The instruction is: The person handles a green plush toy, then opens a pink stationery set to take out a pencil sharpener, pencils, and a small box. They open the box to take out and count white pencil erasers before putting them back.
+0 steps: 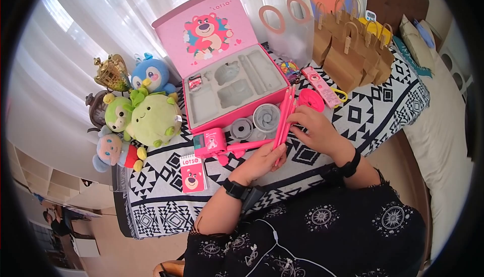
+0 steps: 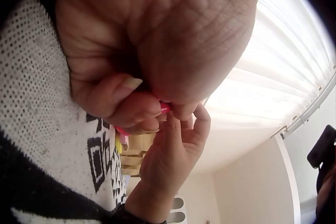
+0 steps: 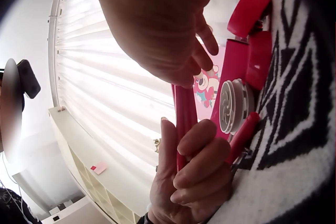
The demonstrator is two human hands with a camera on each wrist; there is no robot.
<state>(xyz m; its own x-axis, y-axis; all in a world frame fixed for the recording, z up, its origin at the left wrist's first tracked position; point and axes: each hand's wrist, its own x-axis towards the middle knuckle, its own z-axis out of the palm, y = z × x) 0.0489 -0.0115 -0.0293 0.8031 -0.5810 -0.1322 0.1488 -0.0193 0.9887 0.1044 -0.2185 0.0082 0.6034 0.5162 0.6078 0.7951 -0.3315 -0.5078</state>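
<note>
A bundle of slim pink pencils (image 1: 285,118) stands slanted between both hands in the head view. My left hand (image 1: 265,161) grips its lower end, fingers curled round it; the right wrist view shows the same left hand (image 3: 197,174) from the side. Higher up, my right hand (image 1: 315,131) pinches the bundle with thumb and fingertip, its other fingers loose. Just beyond lie a grey round slotted piece (image 1: 266,117) and a smaller grey disc (image 1: 241,129). A pink device with a bear picture (image 1: 216,142) lies left of the left hand, beside a small LOTSO notepad (image 1: 193,173).
An open pink box (image 1: 237,106) with a moulded grey insert stands behind the hands. Plush toys (image 1: 155,118) sit at left. Brown paper bags (image 1: 348,57), a pink bear-print carton (image 1: 321,86) and a pink round piece (image 1: 311,99) are at right, on a patterned cloth (image 1: 166,216).
</note>
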